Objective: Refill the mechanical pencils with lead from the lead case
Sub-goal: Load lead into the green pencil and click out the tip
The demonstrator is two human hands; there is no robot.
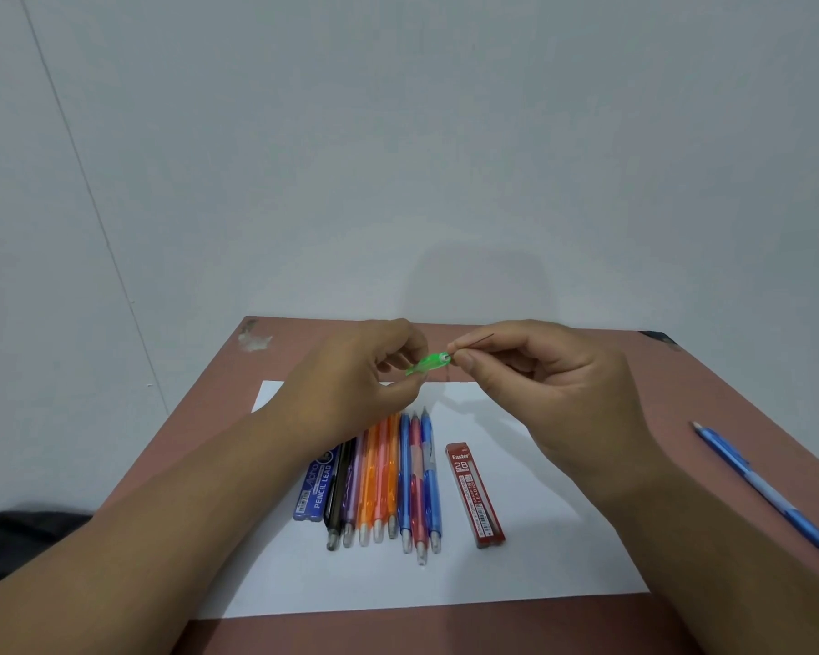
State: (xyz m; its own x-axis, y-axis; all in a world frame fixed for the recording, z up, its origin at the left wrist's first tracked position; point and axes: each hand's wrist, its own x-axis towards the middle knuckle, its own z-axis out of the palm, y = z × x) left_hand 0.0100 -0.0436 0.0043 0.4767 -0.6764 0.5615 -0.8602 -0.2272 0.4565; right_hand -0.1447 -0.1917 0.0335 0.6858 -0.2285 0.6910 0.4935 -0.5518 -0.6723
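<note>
Mostly the green mechanical pencil (pixel 427 363) is buried in the left hand (pixel 358 385), whose fingers curl round it; only its open top end shows. The left forearm hides the tops of a blue lead case (pixel 317 485) and the row of pencils (pixel 383 484) on the white paper (pixel 540 550). A red 2B lead case (pixel 474 494) lies just beside them, a blue pencil (pixel 767 491) well apart. The right hand (pixel 544 394) pinches a thin dark lead (pixel 481 339) at the pencil's opening
</note>
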